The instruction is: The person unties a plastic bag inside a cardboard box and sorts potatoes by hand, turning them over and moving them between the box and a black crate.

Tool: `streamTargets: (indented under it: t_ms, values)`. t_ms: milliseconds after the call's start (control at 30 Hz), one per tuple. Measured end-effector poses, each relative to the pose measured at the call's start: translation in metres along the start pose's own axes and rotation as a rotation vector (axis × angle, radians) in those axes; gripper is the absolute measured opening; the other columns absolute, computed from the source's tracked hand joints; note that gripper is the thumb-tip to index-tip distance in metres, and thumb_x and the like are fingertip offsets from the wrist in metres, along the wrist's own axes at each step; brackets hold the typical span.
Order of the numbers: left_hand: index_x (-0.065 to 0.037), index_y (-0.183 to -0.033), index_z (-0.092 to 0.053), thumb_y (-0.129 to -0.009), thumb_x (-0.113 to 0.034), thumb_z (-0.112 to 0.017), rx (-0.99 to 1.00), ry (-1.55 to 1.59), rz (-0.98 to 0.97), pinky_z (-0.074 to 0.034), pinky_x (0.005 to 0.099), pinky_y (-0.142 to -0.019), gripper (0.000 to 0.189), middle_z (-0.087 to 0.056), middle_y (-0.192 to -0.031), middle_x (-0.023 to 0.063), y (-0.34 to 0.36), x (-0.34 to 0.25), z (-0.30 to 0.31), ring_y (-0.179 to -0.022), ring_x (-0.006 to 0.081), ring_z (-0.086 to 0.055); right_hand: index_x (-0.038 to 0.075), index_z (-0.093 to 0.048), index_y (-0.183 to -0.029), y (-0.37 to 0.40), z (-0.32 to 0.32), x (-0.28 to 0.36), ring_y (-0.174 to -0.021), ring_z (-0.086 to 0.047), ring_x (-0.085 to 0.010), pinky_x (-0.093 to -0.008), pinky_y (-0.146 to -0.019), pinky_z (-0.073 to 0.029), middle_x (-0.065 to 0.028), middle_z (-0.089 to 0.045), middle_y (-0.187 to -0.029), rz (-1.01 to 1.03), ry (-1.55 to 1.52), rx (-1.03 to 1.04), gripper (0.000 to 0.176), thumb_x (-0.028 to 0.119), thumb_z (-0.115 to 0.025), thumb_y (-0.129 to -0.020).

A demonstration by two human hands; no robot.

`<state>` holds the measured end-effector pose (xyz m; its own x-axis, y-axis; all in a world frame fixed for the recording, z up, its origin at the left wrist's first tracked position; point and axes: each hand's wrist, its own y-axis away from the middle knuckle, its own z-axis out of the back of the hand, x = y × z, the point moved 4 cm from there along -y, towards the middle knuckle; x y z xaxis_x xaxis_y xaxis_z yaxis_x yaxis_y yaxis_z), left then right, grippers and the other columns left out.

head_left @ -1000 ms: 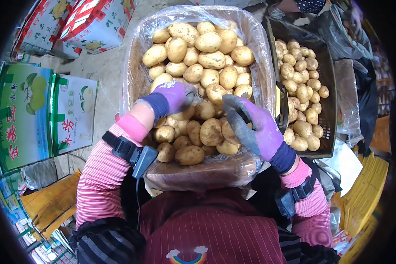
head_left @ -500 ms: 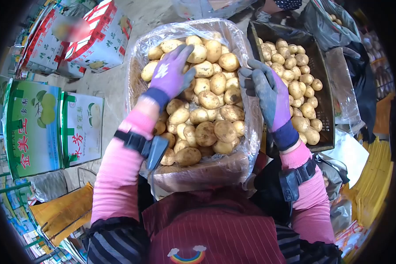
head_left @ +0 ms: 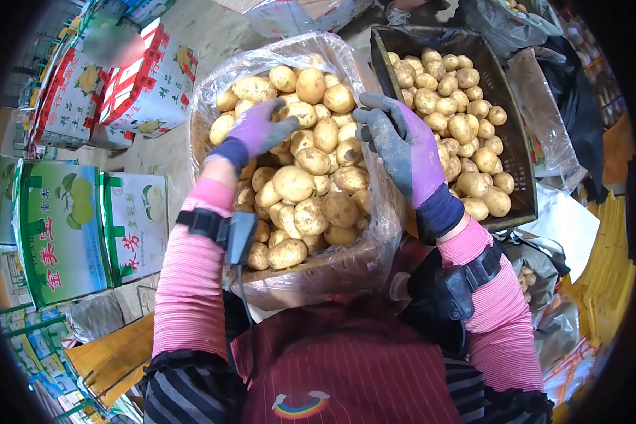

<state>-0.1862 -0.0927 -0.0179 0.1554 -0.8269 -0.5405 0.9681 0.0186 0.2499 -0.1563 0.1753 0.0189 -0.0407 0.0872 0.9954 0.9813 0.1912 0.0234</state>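
Observation:
My left hand (head_left: 260,131), in a purple glove with grey fingers, hovers over the left part of a heap of potatoes (head_left: 312,161). Its fingers and thumb are apart, slightly blurred, and nothing shows in them. The potatoes fill a box lined with clear plastic (head_left: 381,237) in front of me. My right hand (head_left: 403,145), gloved alike, is above the box's right rim. Its fingers are stretched out toward the heap, with no potato visible in them. Right of it stands a dark crate (head_left: 519,159) with more potatoes (head_left: 466,116).
On the left stand white-and-red cartons (head_left: 145,88) and green-edged pear boxes (head_left: 60,226). A grey plastic bag (head_left: 505,25) is behind the crate; a white sheet (head_left: 562,230) and yellow stacked material (head_left: 601,261) lie to the right.
My left hand has drawn back toward me over the heap. My right hand has shifted left, its fingers now reaching over the box's edge. The view has moved slightly.

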Motion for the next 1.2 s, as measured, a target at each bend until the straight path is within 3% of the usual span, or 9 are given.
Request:
streamTargets:
  t_ms: [133,333,400,533,733,833,933,1000,1200]
  values:
    - [-0.007,-0.150,-0.042,-0.086,-0.032,-0.071,0.008,-0.667,-0.065,-0.048,0.0435,-0.105,0.075,-0.052,-0.145,0.0204,-0.025,-0.023,-0.040,-0.127,0.0378,-0.057,0.004,-0.067,-0.125,0.001,0.003,0.002,-0.072,-0.058,-0.0042,-0.0230,-0.065,-0.051,-0.0021,-0.069,-0.089,0.023,-0.047,-0.015,0.030,0.018,-0.065,-0.099]
    - [-0.002,-0.137,-0.052,-0.083,-0.041,-0.074,0.059,-0.642,-0.030,-0.051,0.0445,-0.099,0.070,-0.063,-0.129,0.0227,-0.035,-0.032,-0.033,-0.120,0.0345,-0.062,0.002,-0.066,-0.124,0.003,0.013,0.006,-0.081,-0.064,-0.0076,-0.0267,-0.074,-0.055,-0.0093,-0.074,-0.099,0.066,0.026,-0.055,0.031,0.019,-0.066,-0.098]
    - [0.001,-0.134,-0.054,-0.084,-0.044,-0.073,0.014,-0.402,0.108,-0.052,0.0418,-0.096,0.070,-0.065,-0.125,0.0202,-0.031,-0.014,-0.024,-0.119,0.0313,-0.063,0.002,-0.066,-0.124,0.003,0.016,0.005,-0.082,-0.065,-0.0083,-0.0272,-0.075,-0.055,-0.0103,-0.074,-0.100,0.096,0.017,-0.050,0.031,0.018,-0.065,-0.098]
    - [0.005,-0.128,-0.058,-0.100,-0.042,-0.056,0.218,1.292,0.130,-0.060,0.0394,-0.081,0.055,-0.072,-0.109,0.0198,0.009,0.020,-0.032,-0.092,0.0315,-0.073,0.001,-0.065,-0.126,0.009,0.013,0.004,-0.086,-0.065,-0.0087,-0.0267,-0.077,-0.055,-0.0112,-0.073,-0.103,0.050,0.049,0.009,0.034,0.018,-0.065,-0.097]
    - [-0.007,-0.153,-0.038,-0.106,-0.028,-0.046,0.324,1.673,-0.052,-0.057,0.0366,-0.089,0.053,-0.060,-0.136,0.0143,0.089,-0.025,-0.029,-0.113,0.0246,-0.066,0.000,-0.053,-0.141,0.027,-0.002,-0.007,-0.096,-0.066,-0.0147,-0.0295,-0.088,-0.053,-0.0154,-0.072,-0.110,-0.108,0.102,0.261,0.056,0.026,-0.069,-0.094]
    - [-0.005,-0.152,-0.039,-0.108,-0.028,-0.045,0.230,1.474,0.048,-0.060,0.0267,-0.070,0.050,-0.066,-0.125,0.0126,0.101,-0.064,-0.041,-0.084,0.0178,-0.072,0.001,-0.026,-0.157,0.043,-0.014,0.005,-0.118,-0.057,-0.0190,-0.0362,-0.106,-0.044,-0.0104,-0.059,-0.133,0.020,0.056,0.440,0.088,0.023,-0.078,-0.088]
    - [-0.002,-0.148,-0.046,-0.107,-0.032,-0.049,0.240,0.900,-0.121,-0.052,0.0225,-0.059,0.051,-0.067,-0.117,0.0097,0.109,-0.085,-0.037,-0.076,0.0126,-0.068,0.000,-0.033,-0.153,0.044,-0.004,-0.006,-0.098,-0.066,-0.0174,-0.0338,-0.088,-0.054,-0.0117,-0.065,-0.117,-0.255,-0.157,0.283,0.083,0.025,-0.078,-0.088]
    - [-0.001,-0.142,-0.052,-0.104,-0.032,-0.056,0.178,0.916,0.022,-0.053,0.0237,-0.065,0.050,-0.067,-0.116,0.0101,0.081,-0.068,-0.033,-0.081,0.0125,-0.068,0.001,-0.045,-0.142,0.025,0.020,-0.006,-0.083,-0.065,-0.0141,-0.0269,-0.069,-0.056,-0.0095,-0.064,-0.108,-0.287,-0.148,0.140,0.067,0.030,-0.077,-0.091]
    - [0.003,-0.146,-0.046,-0.089,-0.033,-0.066,-0.268,0.394,-0.075,-0.045,0.0374,-0.109,0.070,-0.059,-0.137,0.0263,-0.042,-0.016,-0.022,-0.129,0.0317,-0.057,0.004,-0.046,-0.137,-0.021,0.095,-0.020,-0.107,-0.066,-0.0298,-0.0428,-0.084,-0.063,-0.0164,-0.055,-0.121,-0.269,-0.933,-0.296,0.062,0.045,-0.067,-0.096]
